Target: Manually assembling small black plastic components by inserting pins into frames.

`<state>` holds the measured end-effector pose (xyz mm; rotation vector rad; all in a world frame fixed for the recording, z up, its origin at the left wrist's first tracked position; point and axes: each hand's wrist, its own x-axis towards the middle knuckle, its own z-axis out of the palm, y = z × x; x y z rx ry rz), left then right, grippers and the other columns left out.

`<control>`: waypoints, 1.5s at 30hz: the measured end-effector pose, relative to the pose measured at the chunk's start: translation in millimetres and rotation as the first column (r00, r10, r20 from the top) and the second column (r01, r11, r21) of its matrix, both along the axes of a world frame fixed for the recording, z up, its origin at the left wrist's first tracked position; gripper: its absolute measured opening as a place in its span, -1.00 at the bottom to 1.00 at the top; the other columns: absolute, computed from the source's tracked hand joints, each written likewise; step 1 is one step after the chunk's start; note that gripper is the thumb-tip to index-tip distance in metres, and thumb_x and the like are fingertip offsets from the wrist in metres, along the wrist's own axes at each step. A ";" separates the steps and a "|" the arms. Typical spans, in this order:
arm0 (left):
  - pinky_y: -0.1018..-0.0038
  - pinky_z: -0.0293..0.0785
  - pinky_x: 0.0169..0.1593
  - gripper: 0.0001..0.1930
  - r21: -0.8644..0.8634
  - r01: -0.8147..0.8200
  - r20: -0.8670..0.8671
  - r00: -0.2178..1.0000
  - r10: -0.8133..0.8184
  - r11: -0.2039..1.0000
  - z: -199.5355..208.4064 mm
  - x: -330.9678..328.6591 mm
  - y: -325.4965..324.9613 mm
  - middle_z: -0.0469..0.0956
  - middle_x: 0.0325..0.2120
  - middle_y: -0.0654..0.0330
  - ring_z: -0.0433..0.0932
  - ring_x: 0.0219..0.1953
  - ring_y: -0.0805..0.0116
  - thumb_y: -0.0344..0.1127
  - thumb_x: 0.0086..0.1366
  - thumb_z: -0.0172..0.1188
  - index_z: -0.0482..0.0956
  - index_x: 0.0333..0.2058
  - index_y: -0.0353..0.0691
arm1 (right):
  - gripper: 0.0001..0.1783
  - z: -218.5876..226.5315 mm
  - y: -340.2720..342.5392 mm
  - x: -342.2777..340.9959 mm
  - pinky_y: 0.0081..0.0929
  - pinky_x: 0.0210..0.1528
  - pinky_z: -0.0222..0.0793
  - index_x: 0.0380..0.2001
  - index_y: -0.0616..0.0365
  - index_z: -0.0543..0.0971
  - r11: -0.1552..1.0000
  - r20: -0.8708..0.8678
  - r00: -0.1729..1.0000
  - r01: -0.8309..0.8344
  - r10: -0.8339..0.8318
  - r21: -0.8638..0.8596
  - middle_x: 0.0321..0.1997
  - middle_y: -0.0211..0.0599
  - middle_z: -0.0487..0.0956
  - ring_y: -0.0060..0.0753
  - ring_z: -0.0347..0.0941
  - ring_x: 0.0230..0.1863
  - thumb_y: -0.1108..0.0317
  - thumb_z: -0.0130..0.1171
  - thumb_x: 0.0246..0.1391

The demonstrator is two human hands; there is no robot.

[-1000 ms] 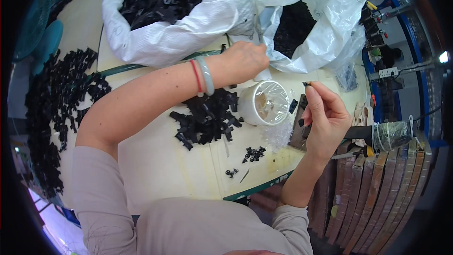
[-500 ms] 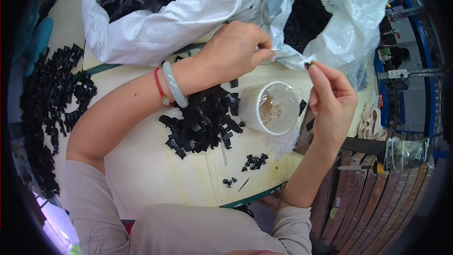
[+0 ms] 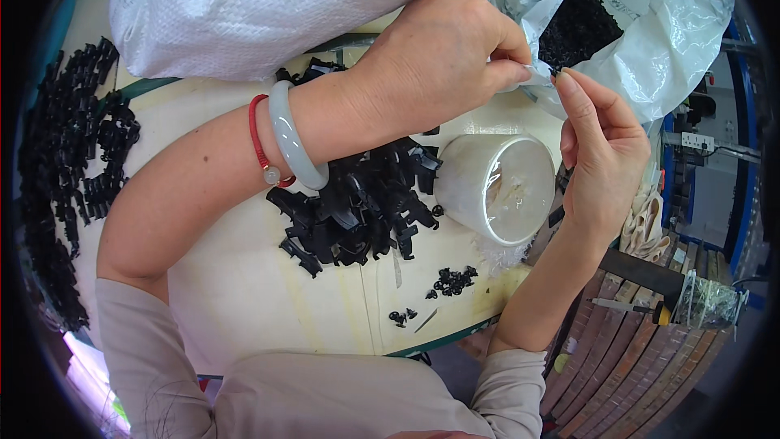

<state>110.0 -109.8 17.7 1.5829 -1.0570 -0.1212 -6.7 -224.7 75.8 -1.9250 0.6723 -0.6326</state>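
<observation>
My left hand point(image 3: 443, 57) reaches across the table, fingers pinched on a thin clear sliver at its tips. On that wrist sit a pale bangle point(image 3: 290, 138) and a red cord. My right hand point(image 3: 601, 154) is raised beside it, thumb and forefinger pinching a tiny black part point(image 3: 556, 72) just against the left fingertips. Below both hands stands a white plastic cup point(image 3: 497, 187) lying tilted, with clear shavings inside. A pile of black plastic clips point(image 3: 357, 207) lies under my left wrist.
A white woven sack point(image 3: 268, 8) and a clear plastic bag point(image 3: 658, 24) of black parts lie at the table's far side. More black clips point(image 3: 73, 154) spread along the left. Small black bits point(image 3: 455, 280) lie near the front edge. Brick flooring point(image 3: 642, 349) shows at right.
The view has drawn closer. My two hands have come together above the cup, the right one rising toward the left fingertips.
</observation>
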 end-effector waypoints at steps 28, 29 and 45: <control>0.41 0.41 -0.46 -0.88 -0.122 -0.177 0.324 0.923 0.207 0.977 -9.0 -7.2 -9.2 0.52 -0.59 0.16 0.52 -0.55 0.21 -0.35 0.01 0.28 0.58 -0.55 -0.28 | -0.83 -9.2 -6.5 -1.0 -0.83 -0.69 -0.01 -0.34 0.32 0.62 1.000 -0.004 1.000 -0.012 0.012 0.011 -0.61 -0.48 0.50 -0.82 0.21 -0.71 0.44 0.29 -0.01; 0.41 0.42 -0.46 -0.87 -0.121 -0.167 0.320 0.927 0.198 0.979 -10.1 -6.9 -9.8 0.53 -0.59 0.15 0.52 -0.54 0.21 -0.34 0.01 0.29 0.58 -0.53 -0.28 | -0.83 -7.6 -7.7 -1.9 -0.83 -0.69 -0.01 -0.34 0.32 0.62 1.000 -0.002 1.000 -0.011 0.011 0.008 -0.61 -0.48 0.50 -0.82 0.21 -0.71 0.44 0.29 -0.01; 0.53 0.25 -0.55 -0.67 0.154 0.302 -0.555 0.814 -0.171 0.941 55.2 -47.1 84.6 0.37 -0.57 0.28 0.29 -0.64 0.51 -0.29 0.25 -0.26 0.40 -0.14 -0.31 | -0.83 26.9 -7.0 -60.0 -0.82 -0.74 0.01 -0.25 0.35 0.55 0.664 0.287 0.926 -0.377 0.246 0.646 -0.32 -0.19 0.61 -0.83 0.14 -0.78 0.48 0.06 0.14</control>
